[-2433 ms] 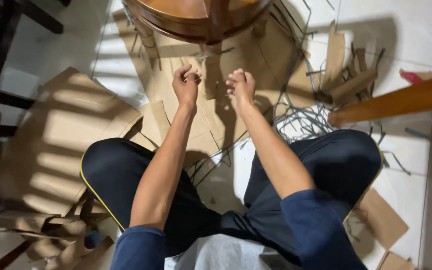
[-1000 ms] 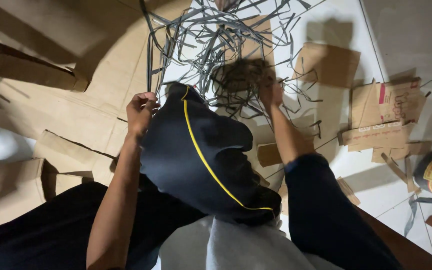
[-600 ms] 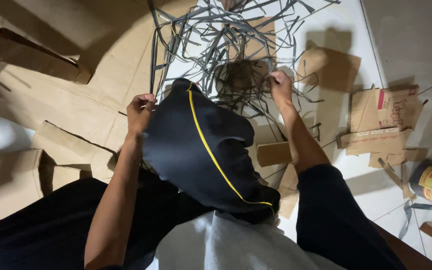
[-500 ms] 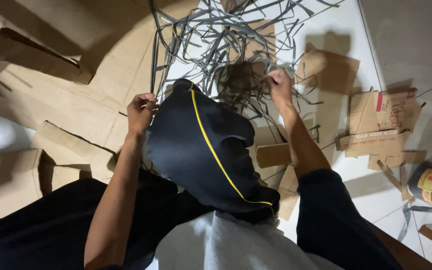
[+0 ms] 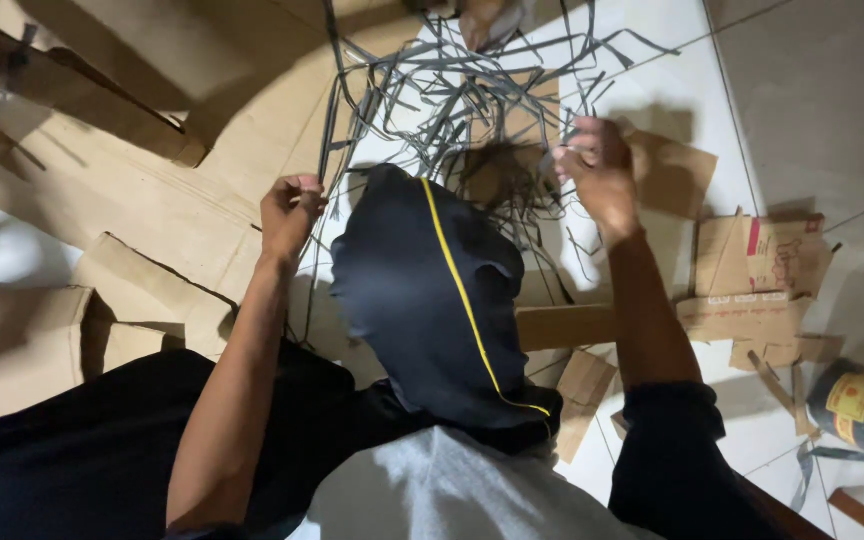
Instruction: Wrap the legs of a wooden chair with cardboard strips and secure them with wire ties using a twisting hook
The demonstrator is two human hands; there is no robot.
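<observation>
A tangle of thin grey strips (image 5: 452,90) lies on the white tiled floor in front of my raised knee in dark trousers with a yellow seam (image 5: 432,290). My right hand (image 5: 600,170) is lifted to the right of the knee, fingers pinched on some of the grey strips, which hang from it. My left hand (image 5: 290,210) is closed to the left of the knee, also on thin grey strips that trail down past it. A crumpled brown piece (image 5: 497,170) lies under the tangle.
Large flat cardboard sheets (image 5: 142,170) cover the floor at left. Smaller cardboard offcuts (image 5: 762,270) lie at right, with one strip (image 5: 567,325) by my right forearm. A dark roll with a yellow label (image 5: 862,405) sits at the right edge. A wooden edge (image 5: 782,510) crosses the bottom right corner.
My right hand has risen and moved right, pulling grey strips up from the pile. My left hand stays closed beside the knee. The view has shifted slightly.
</observation>
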